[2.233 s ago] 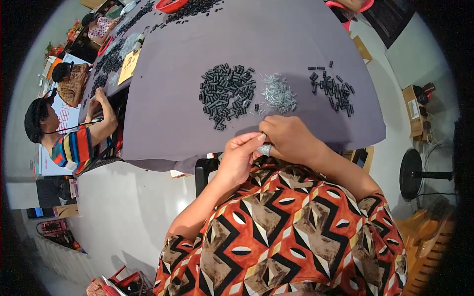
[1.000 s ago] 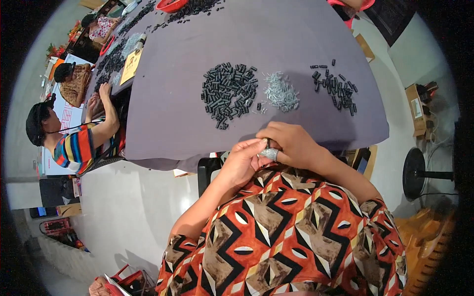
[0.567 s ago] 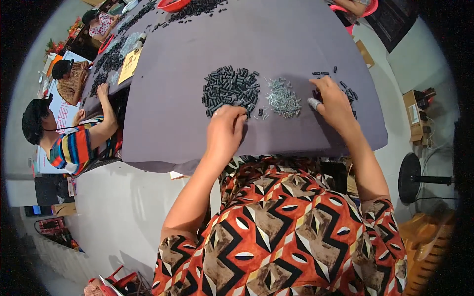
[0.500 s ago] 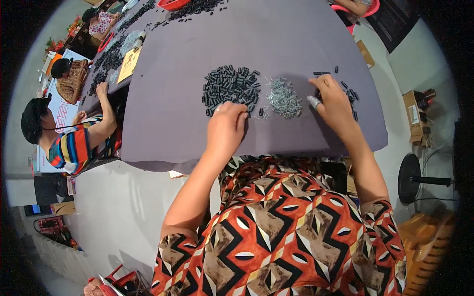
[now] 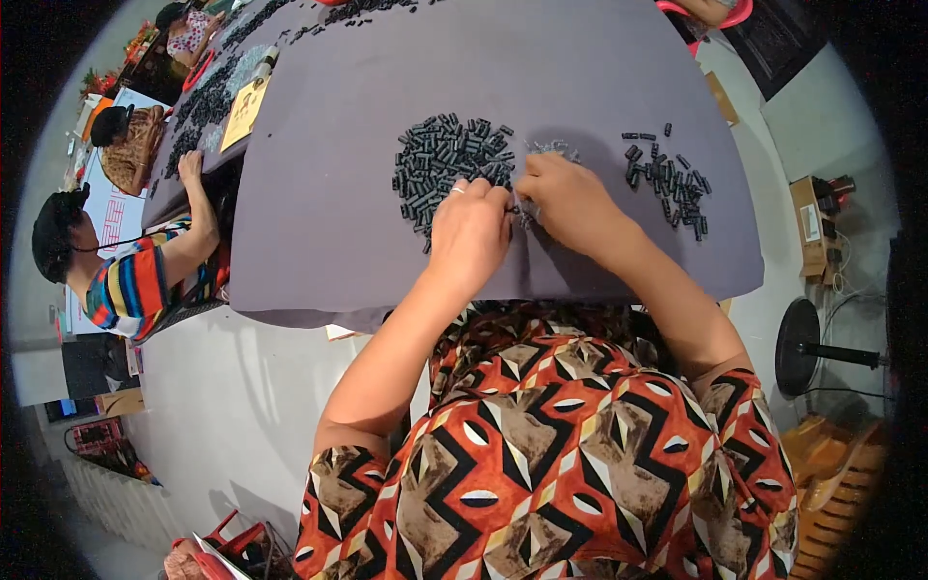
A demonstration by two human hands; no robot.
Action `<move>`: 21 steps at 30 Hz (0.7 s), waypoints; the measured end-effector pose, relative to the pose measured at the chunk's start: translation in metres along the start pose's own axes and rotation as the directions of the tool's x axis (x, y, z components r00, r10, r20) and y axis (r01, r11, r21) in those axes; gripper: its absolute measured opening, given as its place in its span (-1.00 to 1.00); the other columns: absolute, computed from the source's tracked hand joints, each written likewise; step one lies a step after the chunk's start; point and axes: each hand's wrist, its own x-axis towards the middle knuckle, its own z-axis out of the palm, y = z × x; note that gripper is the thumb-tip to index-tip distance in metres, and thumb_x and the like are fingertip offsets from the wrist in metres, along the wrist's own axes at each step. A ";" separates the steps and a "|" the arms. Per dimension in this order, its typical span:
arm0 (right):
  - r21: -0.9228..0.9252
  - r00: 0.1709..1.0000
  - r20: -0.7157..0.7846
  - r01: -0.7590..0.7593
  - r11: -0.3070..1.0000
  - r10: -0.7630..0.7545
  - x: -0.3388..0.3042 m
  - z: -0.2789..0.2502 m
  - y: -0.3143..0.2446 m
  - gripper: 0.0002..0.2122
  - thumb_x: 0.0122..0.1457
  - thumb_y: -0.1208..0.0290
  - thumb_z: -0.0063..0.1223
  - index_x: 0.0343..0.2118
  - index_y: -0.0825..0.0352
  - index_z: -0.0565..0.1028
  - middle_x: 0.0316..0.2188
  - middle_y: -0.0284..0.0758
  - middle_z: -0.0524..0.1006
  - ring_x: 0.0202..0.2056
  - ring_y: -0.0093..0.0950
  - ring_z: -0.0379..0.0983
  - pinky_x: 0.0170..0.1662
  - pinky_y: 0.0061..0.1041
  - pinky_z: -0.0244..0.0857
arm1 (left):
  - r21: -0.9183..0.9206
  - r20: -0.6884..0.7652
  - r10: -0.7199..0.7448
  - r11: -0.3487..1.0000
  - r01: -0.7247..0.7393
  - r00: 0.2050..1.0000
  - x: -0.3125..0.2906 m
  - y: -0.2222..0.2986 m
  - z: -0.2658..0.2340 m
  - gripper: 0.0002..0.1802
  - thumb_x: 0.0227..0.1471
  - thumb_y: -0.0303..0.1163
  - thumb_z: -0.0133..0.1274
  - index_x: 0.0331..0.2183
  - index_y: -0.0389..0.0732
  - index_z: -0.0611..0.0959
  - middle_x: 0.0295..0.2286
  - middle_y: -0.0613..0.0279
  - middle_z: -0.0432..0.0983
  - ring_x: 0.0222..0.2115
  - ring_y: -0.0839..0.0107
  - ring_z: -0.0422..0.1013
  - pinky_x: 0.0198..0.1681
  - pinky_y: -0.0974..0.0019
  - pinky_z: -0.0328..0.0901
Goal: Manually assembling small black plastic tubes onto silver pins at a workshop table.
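My left hand [image 5: 471, 232], with a ring on one finger, is closed at the near right edge of a pile of small black cylindrical pieces [image 5: 435, 169]. One such dark piece shows at its fingertips. Close beside it, my right hand [image 5: 575, 203] is pinched, its fingertips nearly meeting the left ones; what they hold is hidden. Beneath and behind the right hand lies a heap of small silvery screw-like parts [image 5: 556, 149], mostly covered by it. Farther right is a looser scatter of black pieces [image 5: 667, 179].
Grey cloth covers the table [image 5: 329, 193]. A neighbouring table at the left holds more black pieces [image 5: 208, 104] and a yellow card [image 5: 246, 114]. A person in a striped shirt [image 5: 145, 266] sits there, others beyond. A round black stand base [image 5: 797, 348] is at the right.
My right hand has moved left from the scattered black pieces to the silvery heap, next to my left hand. My left hand has shifted slightly right. More of the right-hand scatter is uncovered.
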 end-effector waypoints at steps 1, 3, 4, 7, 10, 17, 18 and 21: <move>0.000 1.000 0.003 -0.001 1.000 0.001 0.002 -0.001 -0.001 -0.95 -0.01 0.55 0.03 -0.46 0.32 0.51 -0.38 -0.23 0.45 -0.21 -0.21 0.44 -0.19 -0.24 0.37 | -0.021 -0.018 -0.011 1.000 0.011 1.000 -0.001 0.000 -0.002 -0.85 -0.13 -0.48 0.20 -0.40 -0.23 0.60 -0.41 0.09 0.46 -0.30 0.04 0.38 -0.24 0.08 0.33; 0.004 0.991 0.096 -0.094 0.996 0.093 0.006 -0.004 -0.002 -0.95 -0.02 0.56 0.03 -0.46 0.32 0.51 -0.38 -0.21 0.45 -0.20 -0.20 0.43 -0.19 -0.22 0.37 | -0.068 -0.065 -0.027 0.997 0.023 0.998 -0.004 0.000 -0.008 -0.82 -0.12 -0.50 0.19 -0.37 -0.22 0.57 -0.41 0.10 0.45 -0.29 0.04 0.37 -0.24 0.07 0.32; 0.005 0.991 0.101 -0.094 0.996 0.093 0.008 -0.006 -0.002 -0.95 -0.02 0.56 0.03 -0.46 0.32 0.51 -0.38 -0.21 0.45 -0.20 -0.20 0.43 -0.19 -0.22 0.37 | -0.094 -0.092 -0.034 0.995 0.025 0.995 -0.006 0.001 -0.014 -0.80 -0.11 -0.50 0.19 -0.34 -0.22 0.56 -0.41 0.10 0.45 -0.28 0.04 0.36 -0.24 0.06 0.31; -0.030 0.989 0.138 -0.044 0.999 0.048 0.009 -0.006 -0.002 -0.93 -0.03 0.57 0.04 -0.43 0.32 0.50 -0.38 -0.21 0.45 -0.20 -0.17 0.43 -0.19 -0.21 0.37 | -0.217 -0.144 -0.101 0.974 0.068 0.984 -0.020 -0.004 -0.020 -0.85 -0.02 -0.53 0.14 -0.32 -0.23 0.54 -0.39 0.12 0.49 -0.36 0.13 0.42 -0.30 0.21 0.33; 0.015 0.997 0.072 -0.009 1.000 0.007 0.004 0.001 0.000 -0.82 -0.14 0.69 0.05 -0.43 0.34 0.39 -0.39 -0.21 0.38 -0.24 -0.14 0.39 -0.25 -0.20 0.30 | -0.490 0.028 -0.352 0.811 0.320 0.936 -0.041 0.001 -0.029 -0.92 0.08 -0.54 0.08 -0.32 -0.26 0.53 -0.43 0.21 0.55 -0.45 0.44 0.45 -0.36 0.41 0.33; 0.341 0.994 -0.056 -0.068 0.938 0.092 -0.005 -0.008 0.000 -0.78 -0.11 0.71 0.05 -0.34 0.39 0.41 -0.39 -0.24 0.44 -0.35 -0.27 0.43 -0.25 -0.42 0.32 | -0.884 0.275 -0.467 0.221 0.411 0.841 -0.055 -0.005 -0.014 -0.87 0.14 -0.56 0.05 -0.23 -0.30 0.59 -0.45 0.27 0.59 -0.47 0.60 0.45 -0.38 0.53 0.32; 0.413 0.991 -0.051 -0.090 0.906 0.121 -0.006 -0.010 -0.001 -0.78 -0.09 0.70 0.06 -0.31 0.40 0.43 -0.40 -0.26 0.45 -0.38 -0.36 0.44 -0.27 -0.48 0.32 | -0.885 0.293 -0.461 0.200 0.420 0.837 -0.054 -0.005 -0.013 -0.85 0.14 -0.55 0.05 -0.20 -0.30 0.59 -0.44 0.26 0.59 -0.46 0.60 0.46 -0.37 0.53 0.33; 0.522 0.989 0.016 -0.136 0.842 0.150 -0.010 -0.011 -0.001 -0.81 -0.04 0.68 0.06 -0.30 0.41 0.46 -0.41 -0.32 0.45 -0.41 -0.52 0.41 -0.30 -0.56 0.30 | -0.893 0.307 -0.445 0.171 0.416 0.842 -0.052 -0.004 -0.012 -0.83 0.15 -0.53 0.04 -0.18 -0.30 0.59 -0.42 0.25 0.60 -0.45 0.60 0.46 -0.36 0.53 0.33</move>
